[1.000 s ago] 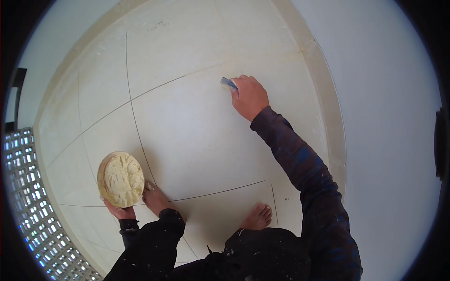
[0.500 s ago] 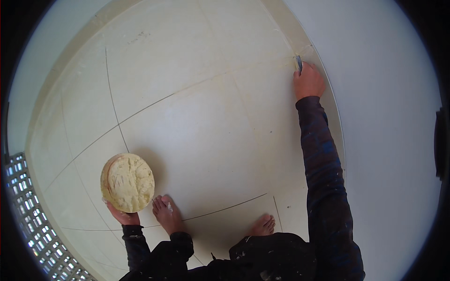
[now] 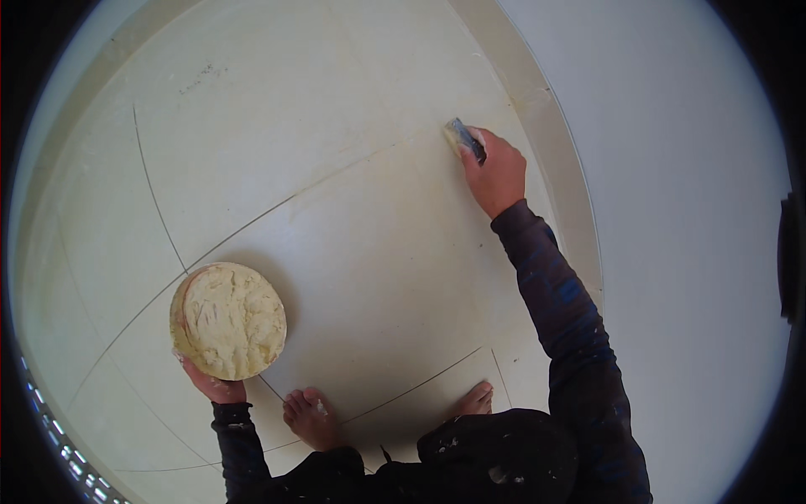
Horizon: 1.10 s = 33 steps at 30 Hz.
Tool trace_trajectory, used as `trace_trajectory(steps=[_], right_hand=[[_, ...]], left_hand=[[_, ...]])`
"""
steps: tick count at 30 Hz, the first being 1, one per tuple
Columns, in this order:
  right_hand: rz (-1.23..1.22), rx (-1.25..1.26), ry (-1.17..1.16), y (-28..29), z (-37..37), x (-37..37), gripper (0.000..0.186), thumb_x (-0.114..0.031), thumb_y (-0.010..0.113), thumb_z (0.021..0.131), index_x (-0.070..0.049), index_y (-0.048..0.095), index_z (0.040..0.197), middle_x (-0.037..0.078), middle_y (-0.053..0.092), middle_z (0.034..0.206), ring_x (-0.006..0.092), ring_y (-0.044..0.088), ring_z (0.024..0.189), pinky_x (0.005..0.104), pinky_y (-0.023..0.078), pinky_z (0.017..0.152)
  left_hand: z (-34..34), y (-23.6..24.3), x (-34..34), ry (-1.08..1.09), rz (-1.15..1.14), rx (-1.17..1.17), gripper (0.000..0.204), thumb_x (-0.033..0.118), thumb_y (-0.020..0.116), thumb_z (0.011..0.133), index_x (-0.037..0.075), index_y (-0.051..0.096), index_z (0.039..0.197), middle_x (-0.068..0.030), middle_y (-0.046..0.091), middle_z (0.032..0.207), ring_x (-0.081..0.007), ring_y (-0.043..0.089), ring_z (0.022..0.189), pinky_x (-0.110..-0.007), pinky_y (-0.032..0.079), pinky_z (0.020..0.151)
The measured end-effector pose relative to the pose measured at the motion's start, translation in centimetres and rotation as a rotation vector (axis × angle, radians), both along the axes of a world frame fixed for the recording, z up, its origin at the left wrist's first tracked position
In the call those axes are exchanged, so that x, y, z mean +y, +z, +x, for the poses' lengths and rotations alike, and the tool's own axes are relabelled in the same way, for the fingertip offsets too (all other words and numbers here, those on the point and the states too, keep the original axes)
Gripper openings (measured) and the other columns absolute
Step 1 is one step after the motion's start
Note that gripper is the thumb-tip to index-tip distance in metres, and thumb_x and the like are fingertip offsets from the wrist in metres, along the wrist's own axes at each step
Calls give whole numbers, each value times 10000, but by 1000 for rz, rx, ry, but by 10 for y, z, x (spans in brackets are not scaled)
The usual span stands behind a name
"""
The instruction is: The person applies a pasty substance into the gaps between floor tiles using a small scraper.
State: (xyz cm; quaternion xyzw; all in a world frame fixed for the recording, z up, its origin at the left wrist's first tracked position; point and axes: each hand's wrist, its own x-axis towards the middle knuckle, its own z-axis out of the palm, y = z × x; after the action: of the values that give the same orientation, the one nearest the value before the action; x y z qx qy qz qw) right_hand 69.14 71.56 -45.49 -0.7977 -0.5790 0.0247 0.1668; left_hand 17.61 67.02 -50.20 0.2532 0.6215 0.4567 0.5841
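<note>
The right hand [image 3: 497,175] has its grip closed around a small putty knife [image 3: 464,139], fingers wrapped over the handle end so that only the blade shows, its edge pressed flat to the cream floor tile [image 3: 353,244] right on a grout joint [image 3: 336,181], close to the pale skirting strip [image 3: 537,109] at the foot of the white wall [image 3: 680,210]. The arm reaches far out in a dark, paint-flecked sleeve [image 3: 562,311]. The left hand [image 3: 214,386] cups from beneath a round pan [image 3: 228,321] heaped with pale yellow grout paste, fingers curled under its near rim; the pan is held low over the floor, well apart from the blade and above another joint. 2 bare feet, the left foot [image 3: 309,417] and the right foot [image 3: 474,401], stand on the tiles between the 2 hands. The risks, as I judge them: with the arm stretched this far, pressure on the blade could turn uneven and leave the joint skipped or smear paste across the tile face; the pan, held only from below at 1 edge, could tip and drop paste; and a bare foot could step into a filled joint nearby.
</note>
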Motion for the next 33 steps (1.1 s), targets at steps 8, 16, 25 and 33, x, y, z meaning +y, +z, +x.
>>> trace_trajectory(steps=[8,16,25,33], right_hand=[[-48,422,-445,-73,14,-97,269,-129,713,879,19,688,1103,174,748,959,284,735,856,367,563,795],[-111,702,-699,-119,96,-103,460,-158,684,837,50,604,1239,82,696,843,160,653,756,308,544,711],[-128,900,-635,-125,167,-109,765,-217,671,851,37,384,1514,49,648,876,137,594,758,291,509,694],[-211,992,-372,-110,156,-100,784,-177,661,845,8,360,1544,56,617,914,124,517,798,276,469,784]], left_hand=[[-6,13,3,55,-32,-9,484,323,425,1074,11,426,1444,-125,531,1413,-228,559,1271,-398,485,1067],[-9,6,1,-9,-80,95,505,392,398,1080,42,422,1443,-106,516,1425,-236,544,1287,-405,471,1083],[-4,5,-2,21,-40,113,543,422,404,1068,45,408,1459,-124,491,1457,-279,527,1314,-466,475,1092],[-1,8,3,137,-141,155,671,528,397,1039,79,362,1536,-125,423,1546,-324,456,1380,-520,408,1142]])
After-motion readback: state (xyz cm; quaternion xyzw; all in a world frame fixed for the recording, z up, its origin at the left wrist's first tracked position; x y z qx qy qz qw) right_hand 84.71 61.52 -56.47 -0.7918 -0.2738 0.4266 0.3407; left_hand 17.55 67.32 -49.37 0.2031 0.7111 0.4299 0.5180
